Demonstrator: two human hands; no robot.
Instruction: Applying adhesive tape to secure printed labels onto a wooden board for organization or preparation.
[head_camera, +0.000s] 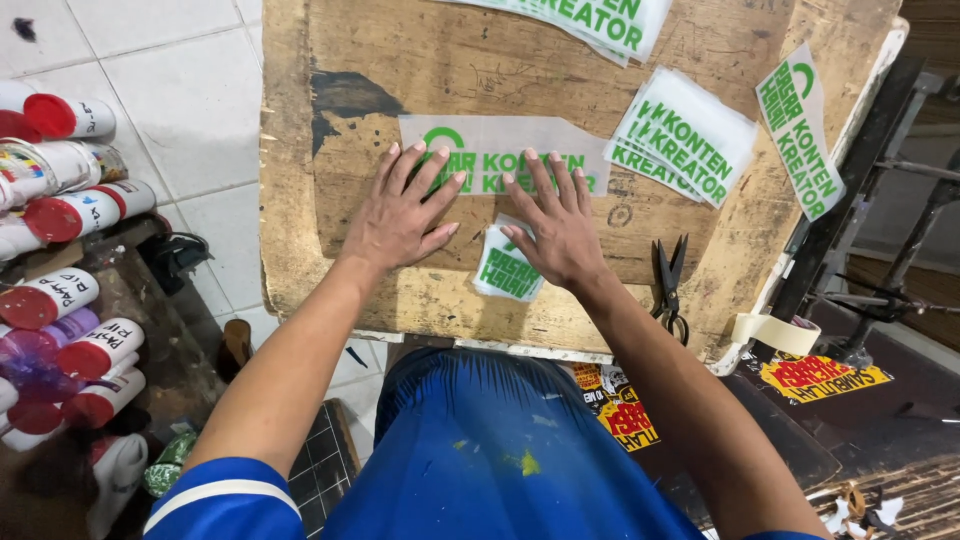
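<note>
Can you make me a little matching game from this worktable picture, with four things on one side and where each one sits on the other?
Things:
1. scissors
2. roll of tape
3. long clear sheet with green print
4. red-capped jars

Places:
A. under the fingertips of both the left hand and the right hand
B. lying on the wooden board, right of the right hand
C. stacked off the board, far left
D. at the board's lower right corner

Pairs: 1-B, 2-D, 3-A, 4-C
</note>
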